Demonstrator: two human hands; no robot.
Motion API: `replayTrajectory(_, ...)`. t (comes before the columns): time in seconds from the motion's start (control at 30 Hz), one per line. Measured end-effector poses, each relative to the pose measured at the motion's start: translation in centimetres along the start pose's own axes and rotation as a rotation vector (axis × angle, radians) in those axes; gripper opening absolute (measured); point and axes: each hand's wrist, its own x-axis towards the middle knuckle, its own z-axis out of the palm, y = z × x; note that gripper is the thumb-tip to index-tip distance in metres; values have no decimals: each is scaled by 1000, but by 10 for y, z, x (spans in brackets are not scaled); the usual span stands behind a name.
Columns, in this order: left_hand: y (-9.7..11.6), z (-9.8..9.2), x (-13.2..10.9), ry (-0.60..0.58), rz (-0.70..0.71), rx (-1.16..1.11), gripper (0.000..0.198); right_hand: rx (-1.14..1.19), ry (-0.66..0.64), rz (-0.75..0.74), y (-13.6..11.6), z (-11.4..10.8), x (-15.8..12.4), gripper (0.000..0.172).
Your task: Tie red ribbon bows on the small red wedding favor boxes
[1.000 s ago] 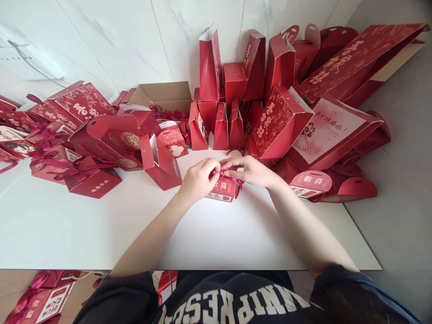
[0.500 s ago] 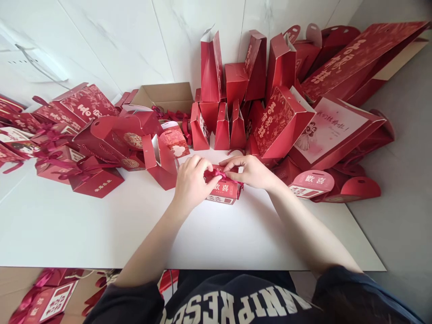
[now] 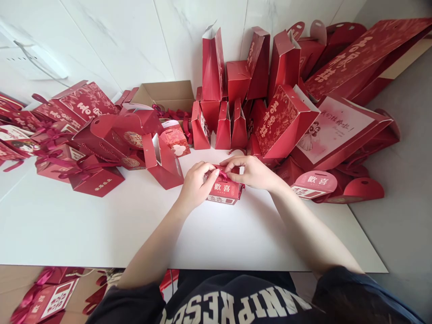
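On the white bench [image 3: 101, 234], the left hand [image 3: 195, 184] and right hand [image 3: 253, 172] pinched the soft dark-red ribbon [image 3: 225, 174] atop the small red cardboard box [image 3: 224, 191], which looked light and easily crushed.

Small red gift box [image 3: 224, 191] of printed card with a faint sheen, tied with satiny ribbon [image 3: 224, 174]. Smooth matt white desk [image 3: 101, 225]. Plain brown corrugated carton [image 3: 165, 94]. Glossy veined marble-look wall [image 3: 118, 40]. Dark knit cloth sweatshirt [image 3: 236, 301].
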Motion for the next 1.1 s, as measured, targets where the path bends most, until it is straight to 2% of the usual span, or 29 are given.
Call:
replayTrajectory(0.3,1,-9,-2,-66,50,-1,19,-44,0,63,0,-3,-1,8)
replayTrajectory(0.57,-3,-14,-3,-91,71,81,21,-87,-5,250,0,-13,-3,3)
replayTrajectory(0.73,-6,-13,-3,-65,69,123,19,-63,-40,339,-5,-17,-5,4)
replayTrajectory(0.83,-9,-12,-2,-16,75,212,20,-130,-46,375,-8,-17,-5,4)
replayTrajectory(0.97,-14,-13,0,120,46,267,22,-208,-35,351,-10,-19,-5,7)
replayTrajectory(1.07,-16,-12,0,102,-5,201,12,-143,-80,319,-13,-23,-7,11)
replayTrajectory(1.1,-16,-11,0,93,-9,193,16,-118,-85,302,-13,-24,-7,13)
